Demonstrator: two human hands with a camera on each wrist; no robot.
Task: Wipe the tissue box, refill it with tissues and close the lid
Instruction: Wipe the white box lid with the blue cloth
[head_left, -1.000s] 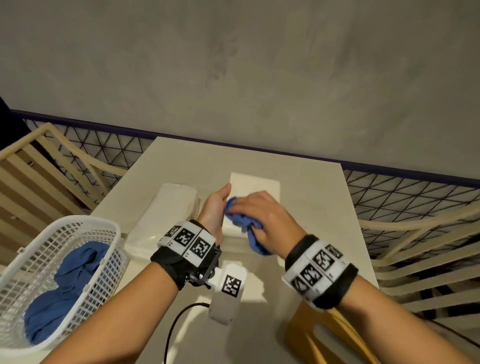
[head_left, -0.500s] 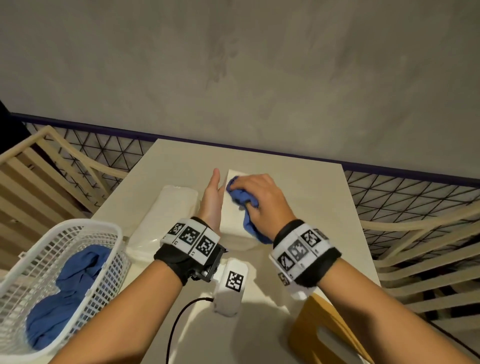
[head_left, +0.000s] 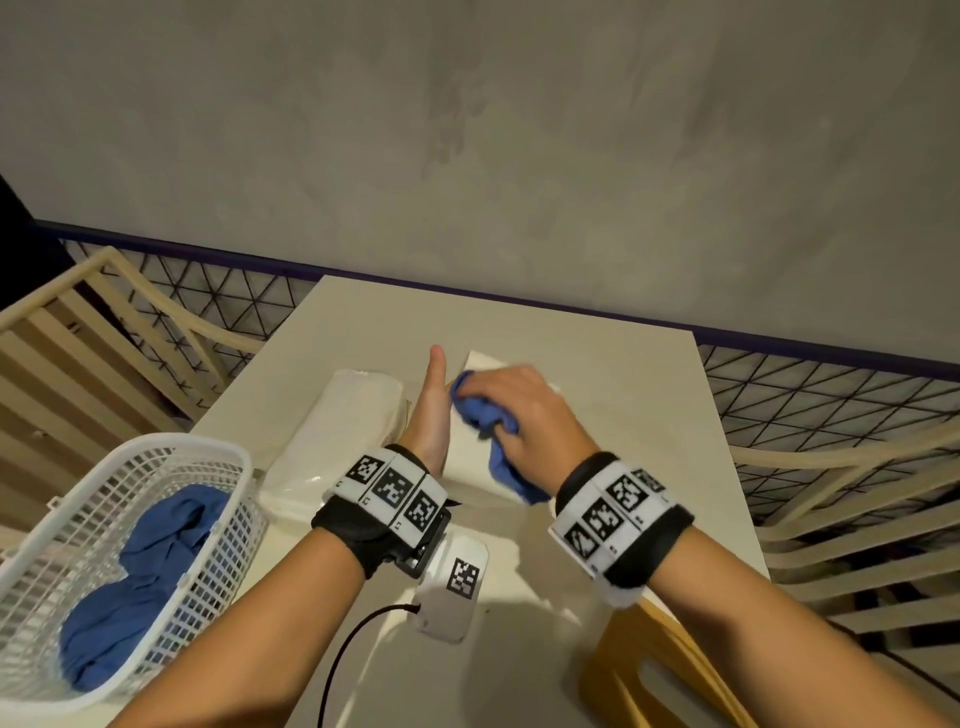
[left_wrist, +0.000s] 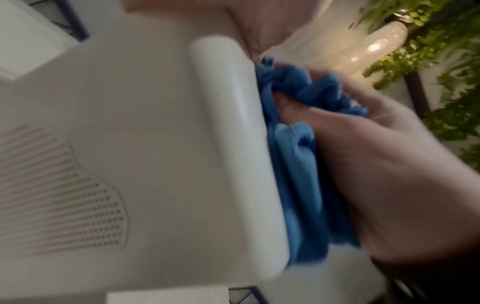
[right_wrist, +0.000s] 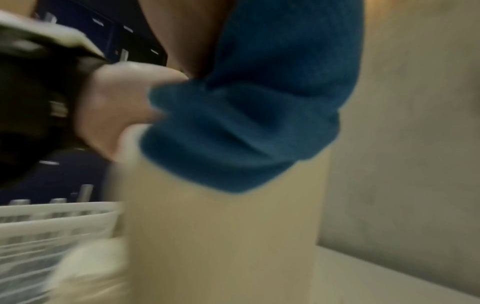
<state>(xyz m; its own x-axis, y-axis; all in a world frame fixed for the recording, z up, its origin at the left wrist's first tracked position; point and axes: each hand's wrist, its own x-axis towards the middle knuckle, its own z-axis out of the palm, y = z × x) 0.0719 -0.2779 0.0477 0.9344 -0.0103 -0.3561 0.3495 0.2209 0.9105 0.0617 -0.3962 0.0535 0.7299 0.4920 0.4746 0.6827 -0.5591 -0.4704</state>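
The white tissue box (head_left: 467, 467) lies lengthwise on the table (head_left: 623, 395), and most of its top is hidden under my hands. My left hand (head_left: 431, 410) lies flat against its left side with the thumb pointing straight away from me. My right hand (head_left: 524, 410) grips a bunched blue cloth (head_left: 483, 410) and presses it onto the box top near the far end. The left wrist view shows the cloth (left_wrist: 298, 164) squeezed between the box (left_wrist: 155, 144) and my right hand (left_wrist: 389, 174). In the blurred right wrist view the cloth (right_wrist: 246, 102) hangs over the box (right_wrist: 221, 236).
A plastic-wrapped pack of tissues (head_left: 343, 436) lies just left of the box. A white mesh basket (head_left: 171, 467) holding more blue cloths stands at the near left. A yellow wooden lid (head_left: 654, 670) with a slot lies at the near right edge. Slatted chairs flank the table.
My right hand has slid the cloth along the box top away from me, toward the far end. My left hand moved forward along the box's side and its thumb straightened.
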